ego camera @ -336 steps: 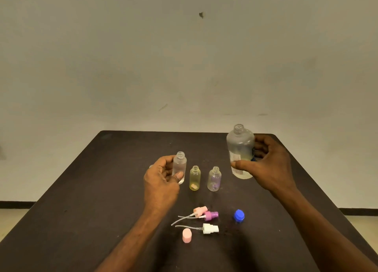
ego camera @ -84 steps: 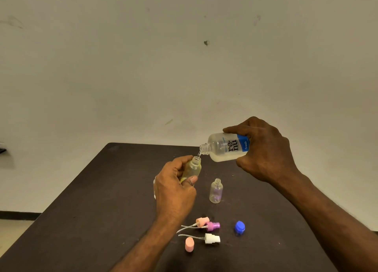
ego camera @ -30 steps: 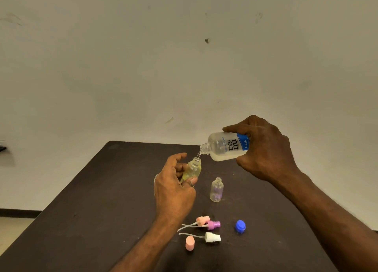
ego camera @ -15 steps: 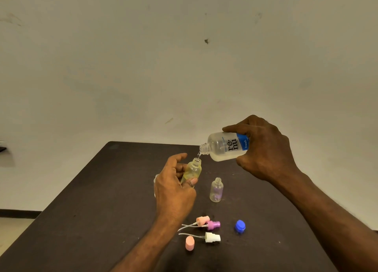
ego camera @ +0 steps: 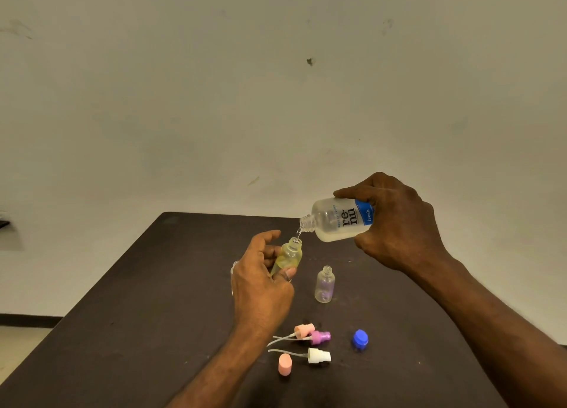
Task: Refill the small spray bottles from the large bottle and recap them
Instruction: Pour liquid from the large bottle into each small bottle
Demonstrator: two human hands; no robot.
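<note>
Head view: pale wall [ego camera: 214,100] behind a dark counter [ego camera: 138,315]. Right hand [ego camera: 395,223] wraps its fingers round the large bottle [ego camera: 337,220], tipped nearly on its side with neck pointing left and down — a thin stream drops from its mouth into the yellow spray bottle [ego camera: 290,254]. Left hand [ego camera: 260,281] holds that yellow bottle tilted, off the counter, thumb pressed on its lower front, index finger stretched out above. Clear small bottle [ego camera: 324,285] stands upright and uncapped just right of the left hand; another bottle is mostly hidden behind that hand. Nearer the camera lie a blue cap [ego camera: 359,339], a white sprayer top [ego camera: 319,356], a purple sprayer top [ego camera: 320,337], a pink sprayer top [ego camera: 304,330] touching the purple one, and a pink cap [ego camera: 284,364] — all well apart from both hands.
</note>
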